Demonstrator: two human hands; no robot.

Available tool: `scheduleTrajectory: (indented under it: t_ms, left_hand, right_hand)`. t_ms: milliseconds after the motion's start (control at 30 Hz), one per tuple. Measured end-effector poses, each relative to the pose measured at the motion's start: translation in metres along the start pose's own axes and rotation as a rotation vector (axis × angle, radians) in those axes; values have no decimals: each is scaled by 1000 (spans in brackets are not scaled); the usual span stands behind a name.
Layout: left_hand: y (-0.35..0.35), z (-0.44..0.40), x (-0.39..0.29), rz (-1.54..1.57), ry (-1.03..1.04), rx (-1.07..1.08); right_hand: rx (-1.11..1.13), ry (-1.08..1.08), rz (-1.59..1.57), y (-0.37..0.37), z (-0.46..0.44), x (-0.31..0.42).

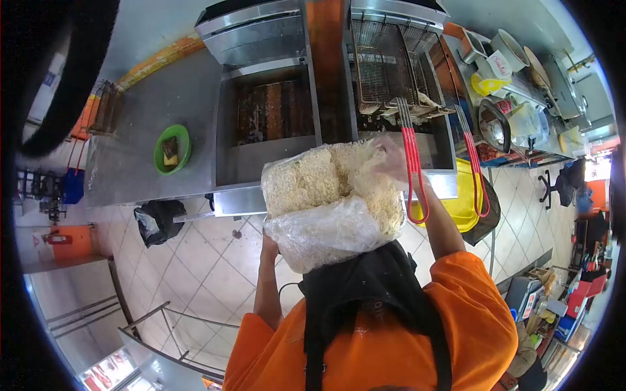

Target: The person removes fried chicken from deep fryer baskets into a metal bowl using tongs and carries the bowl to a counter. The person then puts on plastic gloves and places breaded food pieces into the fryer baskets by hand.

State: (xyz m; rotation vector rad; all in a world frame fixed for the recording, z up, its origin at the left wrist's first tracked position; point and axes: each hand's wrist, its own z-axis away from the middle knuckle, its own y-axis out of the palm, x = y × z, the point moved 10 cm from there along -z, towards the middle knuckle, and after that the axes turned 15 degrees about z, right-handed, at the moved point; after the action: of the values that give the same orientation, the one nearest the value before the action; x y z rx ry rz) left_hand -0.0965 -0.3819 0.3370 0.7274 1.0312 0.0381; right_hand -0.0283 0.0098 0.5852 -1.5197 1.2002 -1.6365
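We are supporting the crumb bag (326, 231) between our hands, in front of the fryer (240, 202).
Its long axis is running roughly left-right; left hand (269, 245) is bracing its left side, right hand (390, 160) touching its far-right corner, how closed we cannot tell.

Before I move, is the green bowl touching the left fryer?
Apart. The head view shows grey counter between the green bowl and left fryer.

Hands (390, 161) at open crumb-filled bag (326, 228), near fryer (264, 156).
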Motion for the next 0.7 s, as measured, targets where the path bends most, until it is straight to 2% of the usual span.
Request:
scheduleTrajectory:
  t_ms: [67, 133, 167, 233, 367, 433, 467, 567, 667, 700]
  left_hand:
    - [5, 2, -1, 49, 2, 35]
    - [6, 4, -1, 57, -1, 26]
    - [7, 3, -2, 57, -2, 24]
    - [17, 8, -15, 133, 9, -31]
    - [18, 6, -14, 125, 16, -21]
    - [21, 12, -19, 95, 28, -26]
    - [25, 13, -20, 82, 34, -23]
    - [21, 5, -11, 104, 4, 37]
    - [31, 10, -23, 158, 5, -15]
    - [27, 9, -22, 77, 24, 2]
  right_hand:
    - [170, 219, -461, 27, 7, -42]
    - [275, 310, -534, 33, 12, -42]
    - [289, 288, -379, 30, 14, -38]
    - [271, 189, -413, 25, 14, -23]
    - [123, -126, -1153, 11, 24, -16]
    - [75, -75, -1307, 32, 28, -39]
    - [63, 59, -1268, 59, 28, -66]
    - [53, 212, -1136, 83, 25, -83]
    - [-88, 431, -1439, 70, 45, -69]
    - [-140, 509, -1536, 65, 57, -65]
